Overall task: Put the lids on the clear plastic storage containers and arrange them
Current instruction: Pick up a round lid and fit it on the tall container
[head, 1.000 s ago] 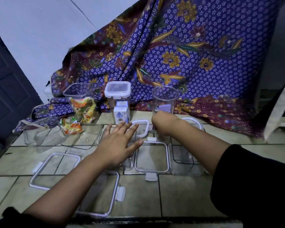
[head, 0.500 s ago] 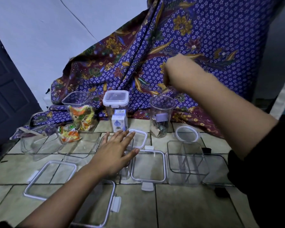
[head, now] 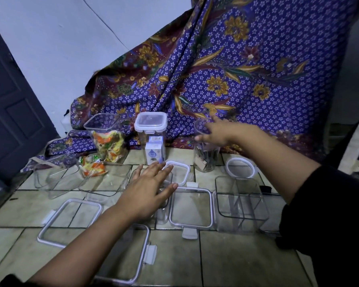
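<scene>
Clear containers and white-rimmed lids lie spread on a tiled floor. My left hand (head: 148, 191) rests flat, fingers apart, on a low clear container beside a small square lid (head: 179, 172). My right hand (head: 218, 132) hovers, fingers spread, at the rim of a tall round container (head: 205, 158) with dark contents; whether it touches is unclear. A round lid (head: 239, 167) lies just right of that container. A tall square container (head: 151, 133) with its lid on holds small boxes. An open square container (head: 106, 135) holds colourful packets.
A square lid (head: 191, 208) and a divided clear box (head: 240, 199) lie in front of me. Two larger lids (head: 71, 222) (head: 131, 255) are at the near left. Empty clear tubs (head: 56, 177) sit at the left. A patterned blue cloth (head: 236, 69) hangs behind; a dark door (head: 10, 112) stands left.
My right hand rose from the floor by the round container, swung high in front of the cloth, then came down to the container's rim. My left hand stayed in place.
</scene>
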